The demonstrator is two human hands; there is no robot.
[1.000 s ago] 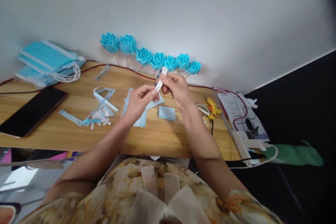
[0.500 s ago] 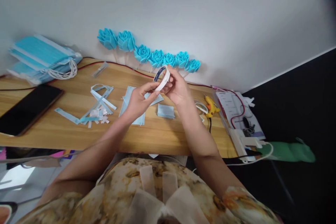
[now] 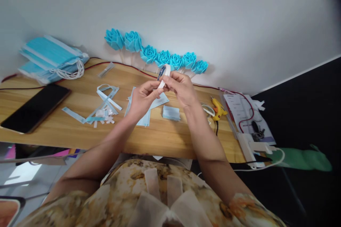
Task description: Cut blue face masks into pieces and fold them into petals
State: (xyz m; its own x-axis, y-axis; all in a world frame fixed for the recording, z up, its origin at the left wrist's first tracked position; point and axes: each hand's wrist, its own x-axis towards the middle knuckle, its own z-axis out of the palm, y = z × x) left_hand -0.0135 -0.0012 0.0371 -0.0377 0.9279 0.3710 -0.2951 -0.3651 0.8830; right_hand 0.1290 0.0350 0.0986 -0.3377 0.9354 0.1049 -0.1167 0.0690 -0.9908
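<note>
Both my hands are raised over the middle of the wooden table and meet on a small white tape roll with a dark blue inner ring. My right hand grips the roll from the right, fingers curled round it. My left hand pinches at the roll's lower edge with thumb and forefinger. Under the hands lie flat light-blue mask pieces and a small folded blue stack.
Several blue fabric roses lean on the wall. A stack of blue face masks and a black phone lie at left, cut mask strips between. A yellow glue gun, papers and a power strip sit at right.
The tape roll has been turned between my fingers, from flat-on half a second ago to edge-on now. Both hands stay together at the same spot.
</note>
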